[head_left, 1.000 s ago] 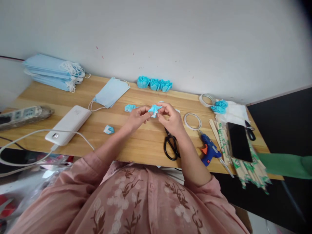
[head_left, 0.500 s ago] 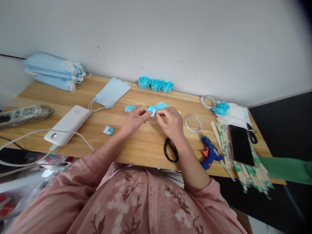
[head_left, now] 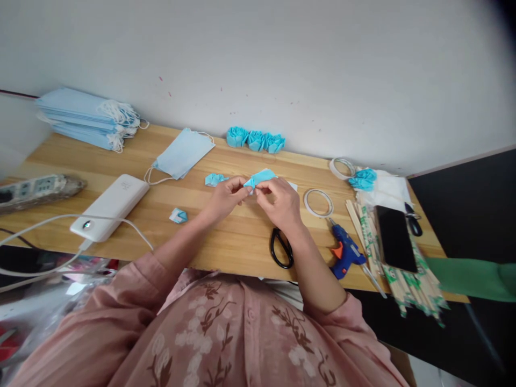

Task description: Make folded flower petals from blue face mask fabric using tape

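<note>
Between my hands is a small folded piece of blue fabric (head_left: 261, 176), with the look of mask material. My left hand (head_left: 226, 198) pinches its left end between thumb and fingers. From the other side my right hand (head_left: 280, 200) grips it close by, fingertips nearly meeting the left ones. Just beyond my left hand lies a folded blue piece (head_left: 215, 179). Another blue-and-white folded piece (head_left: 178, 215) rests left of my left forearm. Black scissor handles (head_left: 281, 248) show beside my right forearm, the blades hidden.
Blue fabric flowers (head_left: 256, 140) line the wall. Masks (head_left: 185, 153), a mask stack (head_left: 86, 115) and a white power bank (head_left: 110, 208) with cable occupy the left. Rightward are tape rolls (head_left: 331, 206), a blue glue gun (head_left: 344, 250), a phone (head_left: 396, 238) and wrapped chopsticks (head_left: 415, 293).
The white patch on the front of the folded fabric is now covered by blue as my fingers bring it together. My right fingertips have come nearer to my left. The view has shifted slightly.
</note>
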`<state>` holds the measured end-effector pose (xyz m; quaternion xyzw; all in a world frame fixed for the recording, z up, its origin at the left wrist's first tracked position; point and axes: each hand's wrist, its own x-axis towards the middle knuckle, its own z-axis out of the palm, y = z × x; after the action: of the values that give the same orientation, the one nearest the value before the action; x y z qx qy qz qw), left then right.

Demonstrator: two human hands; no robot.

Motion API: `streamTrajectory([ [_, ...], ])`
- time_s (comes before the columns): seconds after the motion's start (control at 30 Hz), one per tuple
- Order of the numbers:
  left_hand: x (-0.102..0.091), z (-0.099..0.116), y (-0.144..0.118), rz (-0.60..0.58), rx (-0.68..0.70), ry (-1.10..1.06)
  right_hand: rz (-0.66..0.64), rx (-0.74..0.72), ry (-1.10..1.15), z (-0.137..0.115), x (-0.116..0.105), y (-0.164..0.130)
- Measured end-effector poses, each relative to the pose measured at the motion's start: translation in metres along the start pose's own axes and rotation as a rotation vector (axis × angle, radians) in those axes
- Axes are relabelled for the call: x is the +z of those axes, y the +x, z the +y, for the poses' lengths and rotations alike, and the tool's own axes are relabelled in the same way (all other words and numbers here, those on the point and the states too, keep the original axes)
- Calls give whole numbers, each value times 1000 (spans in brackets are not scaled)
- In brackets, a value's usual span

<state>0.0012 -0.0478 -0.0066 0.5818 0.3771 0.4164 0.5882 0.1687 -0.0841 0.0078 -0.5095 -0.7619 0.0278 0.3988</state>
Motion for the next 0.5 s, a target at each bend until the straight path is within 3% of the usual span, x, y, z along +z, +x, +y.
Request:
streamTrajectory([
  [0.5,0,5,-1,-3,-40,-25,-45,16,21,0,-3,0],
])
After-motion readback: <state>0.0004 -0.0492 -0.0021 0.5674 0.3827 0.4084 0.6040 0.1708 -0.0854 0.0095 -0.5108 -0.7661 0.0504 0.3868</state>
